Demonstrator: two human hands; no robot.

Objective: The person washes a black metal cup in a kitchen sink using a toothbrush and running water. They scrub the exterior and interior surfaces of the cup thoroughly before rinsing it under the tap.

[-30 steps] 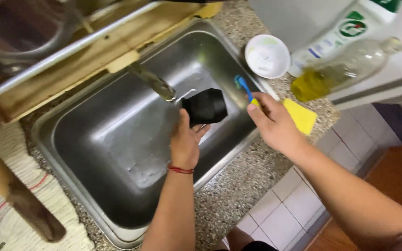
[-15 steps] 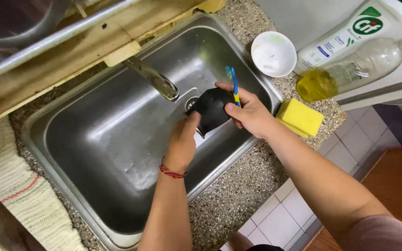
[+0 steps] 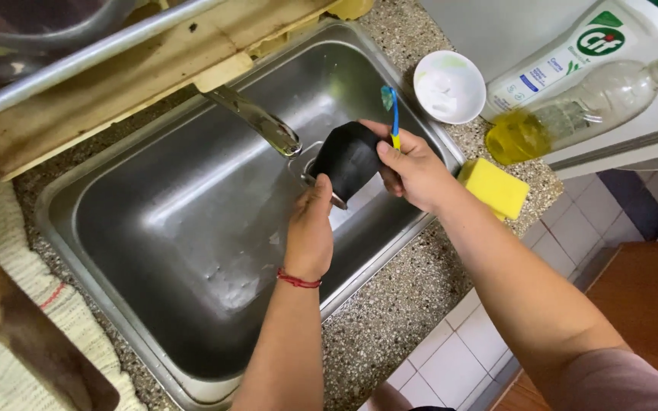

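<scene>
Here we hold a black cup [image 3: 348,158] over the steel sink [image 3: 154,228], left fingers [image 3: 317,199] grasping it, right fingers [image 3: 391,156] clenched on a brush [image 3: 391,114]; speckled bench [image 3: 390,320], tiled floor [image 3: 451,365]

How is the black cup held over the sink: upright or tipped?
Tipped. The black cup lies on its side over the sink, held by the left hand and the right hand.

**Open basin left, crowded rim right**

The sink [image 3: 154,228] lies open left of the hands. The tap [image 3: 257,122] juts over the cup [image 3: 348,160]. On the desk [image 3: 390,320], bowl [image 3: 448,86], sponge [image 3: 494,188] and bottles [image 3: 573,122] crowd the right rim.
</scene>
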